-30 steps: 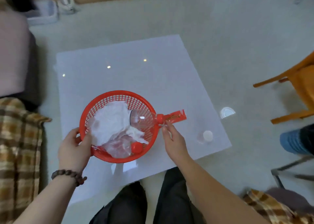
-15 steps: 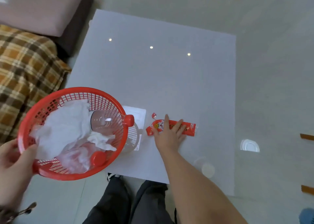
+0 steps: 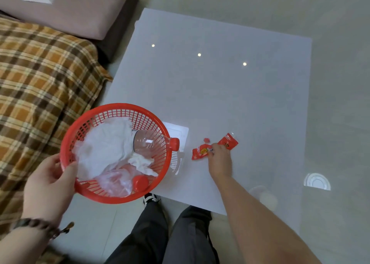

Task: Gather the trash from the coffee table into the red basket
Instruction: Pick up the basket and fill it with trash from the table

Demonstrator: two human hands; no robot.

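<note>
Left hand (image 3: 48,181) clamped on the rim of the red basket (image 3: 69,137), thumb inside — basket held tilted over the near-left corner of the table (image 3: 230,103). Inside: white tissue (image 3: 104,147), a clear bottle (image 3: 146,141) with its red cap (image 3: 174,144) over the rim, clear plastic (image 3: 115,180), a second cap (image 3: 140,183). Right hand (image 3: 219,160) down on the red wrapper (image 3: 200,153) lying on the table, fingers curled over its middle; cannot tell if really pinched. Small red scrap (image 3: 206,140) just beside.

A pale glossy floor (image 3: 250,5) surrounds the white glass table (image 3: 230,95), which reflects three ceiling lights. A plaid blanket (image 3: 40,79) covers the mauve sofa (image 3: 80,9) beside its left edge.
</note>
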